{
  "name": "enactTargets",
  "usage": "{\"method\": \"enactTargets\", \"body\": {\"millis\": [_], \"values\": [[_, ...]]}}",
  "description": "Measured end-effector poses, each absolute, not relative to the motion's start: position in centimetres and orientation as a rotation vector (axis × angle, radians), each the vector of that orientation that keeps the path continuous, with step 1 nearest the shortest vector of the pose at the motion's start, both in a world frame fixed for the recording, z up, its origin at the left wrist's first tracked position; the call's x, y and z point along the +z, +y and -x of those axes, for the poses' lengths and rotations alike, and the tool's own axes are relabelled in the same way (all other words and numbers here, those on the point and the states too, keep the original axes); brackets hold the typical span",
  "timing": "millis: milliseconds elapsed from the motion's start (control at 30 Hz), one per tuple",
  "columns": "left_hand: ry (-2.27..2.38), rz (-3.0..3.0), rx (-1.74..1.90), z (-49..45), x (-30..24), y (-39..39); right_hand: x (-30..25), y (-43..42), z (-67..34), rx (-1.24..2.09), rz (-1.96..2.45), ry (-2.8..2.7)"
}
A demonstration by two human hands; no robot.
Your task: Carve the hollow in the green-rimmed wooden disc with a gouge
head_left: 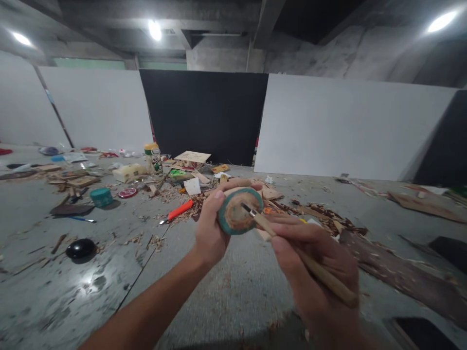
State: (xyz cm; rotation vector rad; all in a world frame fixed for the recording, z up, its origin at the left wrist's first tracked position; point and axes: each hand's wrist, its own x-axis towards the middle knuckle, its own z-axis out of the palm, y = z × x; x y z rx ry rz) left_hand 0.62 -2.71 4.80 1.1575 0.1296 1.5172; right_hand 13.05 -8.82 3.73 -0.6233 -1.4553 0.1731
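My left hand [212, 223] is closed around a round wooden piece [237, 226] with a teal rim and a bare, brownish middle. Its flat face is tilted toward me. In my right hand [315, 262] is a wood-carving tool [268, 226], a pale wooden handle with a short metal blade, gripped like a pen. The blade tip lies over the middle of the round piece; whether it touches the surface I cannot tell. My left fingers curl behind the piece and are partly hidden.
An orange utility knife [180, 210], a teal round container [101, 197] and a glossy black dome [80, 248] lie on the floor to the left. Beyond stands a yellow-capped bottle [153, 160]. Wood shavings [324, 218] and a brown strip [401, 272] spread at right, near a dark phone-like slab [425, 334].
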Motion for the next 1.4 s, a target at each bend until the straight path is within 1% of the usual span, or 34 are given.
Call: {"method": "enactTargets", "body": {"millis": [133, 367, 500, 633, 867, 967, 1100, 1300, 1400], "values": [[0.192, -1.119, 1.297, 0.1, 5.9, -2.9, 4.0, -8.5, -14.0, 0.034, 0.577, -1.566], [0.136, -1.150, 1.114, 1.5, 6.8, -3.3, 4.6, -8.4, -15.5, -0.078, 0.535, -1.689], [0.149, -1.180, 1.065, 2.0, 7.3, -3.5, 5.3, -8.3, -16.1, -0.089, 0.536, -1.739], [0.163, -1.165, 1.103, 1.8, 7.4, -3.7, 5.4, -8.2, -16.3, -0.097, 0.554, -1.742], [0.196, -1.208, 1.304, 0.4, 6.6, -4.0, 4.2, -7.8, -15.7, 0.046, 0.615, -1.571], [0.246, -1.197, 1.321, 0.2, 6.7, -3.9, 3.9, -7.4, -15.7, 0.068, 0.601, -1.554], [0.295, -1.172, 1.179, 1.2, 7.0, -3.5, 4.5, -7.2, -16.4, 0.066, 0.538, -1.677], [0.380, -1.191, 0.885, 3.3, 7.4, -3.0, 5.6, -7.3, -17.5, 0.212, 0.530, -1.787], [0.361, -1.205, 0.894, 3.2, 7.3, -2.9, 5.3, -7.2, -17.1, 0.209, 0.532, -1.770]]}}
